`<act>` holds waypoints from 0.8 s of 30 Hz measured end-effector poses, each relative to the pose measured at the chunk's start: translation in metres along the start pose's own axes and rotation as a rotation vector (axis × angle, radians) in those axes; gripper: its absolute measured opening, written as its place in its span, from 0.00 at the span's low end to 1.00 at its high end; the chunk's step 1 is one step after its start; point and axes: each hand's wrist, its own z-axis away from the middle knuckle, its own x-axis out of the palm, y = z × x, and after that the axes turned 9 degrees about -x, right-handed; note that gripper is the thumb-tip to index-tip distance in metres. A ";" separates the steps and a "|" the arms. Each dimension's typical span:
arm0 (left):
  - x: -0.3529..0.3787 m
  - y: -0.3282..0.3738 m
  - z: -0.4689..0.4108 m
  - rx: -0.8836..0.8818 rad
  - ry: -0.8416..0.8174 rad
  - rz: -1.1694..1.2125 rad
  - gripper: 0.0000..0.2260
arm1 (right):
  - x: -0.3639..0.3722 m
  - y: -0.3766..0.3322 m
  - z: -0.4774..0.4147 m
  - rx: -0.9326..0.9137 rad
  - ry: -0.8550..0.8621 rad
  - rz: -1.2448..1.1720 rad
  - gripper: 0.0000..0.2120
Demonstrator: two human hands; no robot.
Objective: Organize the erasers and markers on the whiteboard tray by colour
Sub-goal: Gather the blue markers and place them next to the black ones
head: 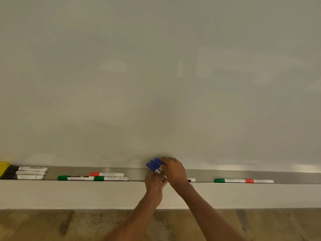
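You are midway through gathering the blues. Three blue markers (pixel 153 165) are bunched just above the tray (pixel 295 176) near its middle, caps tilted up and to the left. Your left hand (pixel 154 182) curls round their barrels from below and your right hand (pixel 175 172) closes over them from the right, so both hold the bundle.

The black markers (pixel 29 173) look grouped at the far left beside a yellow eraser (pixel 3 166). Next, I judge, you need a bare stretch of tray where the blues can lie side by side.

Greens and reds lie mixed: two green markers (pixel 76 178) and a red marker (pixel 106 174) on the left, a far green marker (pixel 227 180) and far red marker (pixel 258 181) on the right.

Your right hand hides most of one hidden marker (pixel 191 180), and I cannot tell its colour. The frame edge cuts off the eraser.
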 end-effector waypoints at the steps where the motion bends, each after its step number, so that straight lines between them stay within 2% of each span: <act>1: -0.002 0.002 0.000 -0.009 0.019 0.018 0.11 | 0.003 -0.005 -0.001 -0.005 0.000 -0.011 0.09; 5: -0.010 0.010 -0.001 -0.002 0.070 0.036 0.06 | 0.011 -0.021 -0.002 -0.023 -0.006 -0.022 0.08; 12: -0.035 0.029 0.005 0.055 0.134 0.069 0.13 | 0.026 -0.044 -0.010 -0.096 -0.073 -0.024 0.09; 17: -0.066 0.059 0.006 0.099 0.192 0.147 0.15 | 0.043 -0.070 -0.018 -0.025 0.055 -0.285 0.13; 21: -0.099 0.091 0.010 0.142 0.200 0.165 0.14 | 0.072 -0.091 -0.019 -0.015 0.088 -0.380 0.13; 24: -0.127 0.114 0.012 0.169 0.221 0.188 0.10 | 0.093 -0.112 -0.023 0.001 0.128 -0.507 0.12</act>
